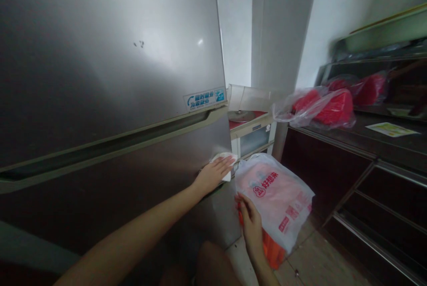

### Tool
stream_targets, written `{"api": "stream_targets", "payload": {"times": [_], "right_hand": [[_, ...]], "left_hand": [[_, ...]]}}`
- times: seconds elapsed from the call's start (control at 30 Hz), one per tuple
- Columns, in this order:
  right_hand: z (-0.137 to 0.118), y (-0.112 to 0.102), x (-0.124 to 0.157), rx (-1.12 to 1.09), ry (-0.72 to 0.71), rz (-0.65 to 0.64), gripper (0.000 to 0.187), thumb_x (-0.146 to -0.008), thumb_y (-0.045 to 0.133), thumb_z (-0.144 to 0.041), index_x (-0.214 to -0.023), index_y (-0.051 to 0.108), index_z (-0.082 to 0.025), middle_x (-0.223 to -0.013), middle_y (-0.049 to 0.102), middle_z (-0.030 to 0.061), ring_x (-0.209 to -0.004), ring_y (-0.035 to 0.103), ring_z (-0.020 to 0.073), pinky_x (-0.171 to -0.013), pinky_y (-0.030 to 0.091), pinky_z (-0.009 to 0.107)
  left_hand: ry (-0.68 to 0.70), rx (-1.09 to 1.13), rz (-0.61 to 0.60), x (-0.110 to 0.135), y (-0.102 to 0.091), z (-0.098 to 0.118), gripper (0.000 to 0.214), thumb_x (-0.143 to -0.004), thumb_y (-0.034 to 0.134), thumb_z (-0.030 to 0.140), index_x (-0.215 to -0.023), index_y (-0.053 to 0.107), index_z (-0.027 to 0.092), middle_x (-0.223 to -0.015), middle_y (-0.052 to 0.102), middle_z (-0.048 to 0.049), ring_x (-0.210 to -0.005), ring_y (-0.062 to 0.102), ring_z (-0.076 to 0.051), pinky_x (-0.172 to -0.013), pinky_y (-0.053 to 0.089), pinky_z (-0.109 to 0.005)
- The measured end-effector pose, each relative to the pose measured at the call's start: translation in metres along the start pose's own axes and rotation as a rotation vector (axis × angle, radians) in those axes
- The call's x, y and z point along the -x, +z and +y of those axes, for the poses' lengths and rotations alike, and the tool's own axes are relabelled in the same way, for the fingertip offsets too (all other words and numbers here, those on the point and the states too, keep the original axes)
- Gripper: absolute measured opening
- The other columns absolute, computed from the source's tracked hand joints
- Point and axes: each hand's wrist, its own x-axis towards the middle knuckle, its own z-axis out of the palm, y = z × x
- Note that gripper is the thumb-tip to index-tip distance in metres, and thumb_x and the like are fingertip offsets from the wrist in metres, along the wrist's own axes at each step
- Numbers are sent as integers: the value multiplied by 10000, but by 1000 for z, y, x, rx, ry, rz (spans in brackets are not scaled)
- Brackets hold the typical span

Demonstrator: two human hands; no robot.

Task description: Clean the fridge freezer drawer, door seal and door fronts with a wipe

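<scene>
My left hand (213,175) lies flat, fingers stretched out, on a white cloth (228,159) pressed against the lower door of a silver fridge (110,77), near the door's right edge. My right hand (251,223) is lower and to the right. Its fingers are closed on the edge of a white plastic bag (276,197) with red print. The bag covers something orange (273,252) standing on the floor beside the fridge.
A long recessed handle (110,143) runs between the fridge doors. A small white cabinet (251,132) stands behind the bag. At right, a dark counter with shelves (367,143) carries clear bags of red things (320,108). Tiled floor (320,263) shows below.
</scene>
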Motion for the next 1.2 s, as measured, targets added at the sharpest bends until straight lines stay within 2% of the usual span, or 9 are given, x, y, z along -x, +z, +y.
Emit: {"api": "stream_targets", "payload": {"times": [0.1,0.2,0.37,0.47,0.6,0.83,0.97,1.07,1.2], "right_hand": [[9,15,-29,-30,-16,70,486,-783,590,-519,-1083,660,-143,-1106,688,144,-1013,653,244,-888,546,429],[20,23,-40,-54,6,94,504,-769,577,-501,-1105,638,-129,-1129,670,154,-1030,642,244,-913,532,441],[47,13,-25,-57,46,92,486,-774,584,-492,-1101,639,-138,-1157,664,155,-1036,650,249,-920,531,433],[60,-1,-10,-36,60,93,476,-796,568,-493,-1116,645,-150,-1172,666,152,-1037,659,253,-891,548,417],[65,-15,4,23,21,101,427,-799,563,-463,-1076,666,-154,-1138,683,151,-1016,668,256,-835,572,395],[64,-16,15,-67,130,76,373,-756,625,-442,-975,686,-147,-1080,694,149,-979,678,268,-815,582,404],[63,-13,18,-89,145,69,366,-768,620,-443,-971,690,-146,-1048,699,143,-935,687,254,-793,586,394],[62,-11,19,-95,135,66,357,-759,631,-440,-949,702,-147,-998,709,132,-891,689,245,-768,587,383],[62,-10,21,-103,149,48,350,-717,645,-434,-906,727,-150,-935,722,123,-838,688,240,-738,583,375]], "left_hand": [[49,-24,-51,9,26,16,434,-946,413,146,-1367,516,123,-1513,419,-41,-1415,352,-185,-1157,319,-339],[47,-33,-25,12,41,24,457,-932,429,137,-1384,495,109,-1505,437,-46,-1413,352,-169,-1154,318,-323],[76,-17,3,11,41,22,406,-950,424,168,-1333,554,139,-1456,508,-52,-1381,402,-158,-1147,320,-341],[105,-30,19,8,27,13,391,-954,426,159,-1317,566,117,-1422,546,-62,-1351,445,-156,-1164,292,-340],[142,-47,15,1,-4,-12,365,-949,459,183,-1285,589,122,-1420,547,-55,-1358,441,-183,-1190,251,-372],[90,-128,111,-31,-92,-75,408,-955,425,107,-1354,509,122,-1491,446,-115,-1413,355,-203,-1192,247,-437],[4,-189,228,-43,-133,-88,431,-981,373,115,-1405,448,134,-1523,372,-171,-1442,277,-232,-1182,244,-463],[22,-219,277,-44,-131,-80,433,-983,388,137,-1410,446,179,-1526,371,-169,-1438,277,-255,-1163,278,-483],[37,-266,202,-34,-90,-55,429,-971,378,130,-1388,480,116,-1456,470,-188,-1375,406,-273,-1135,348,-452]]}}
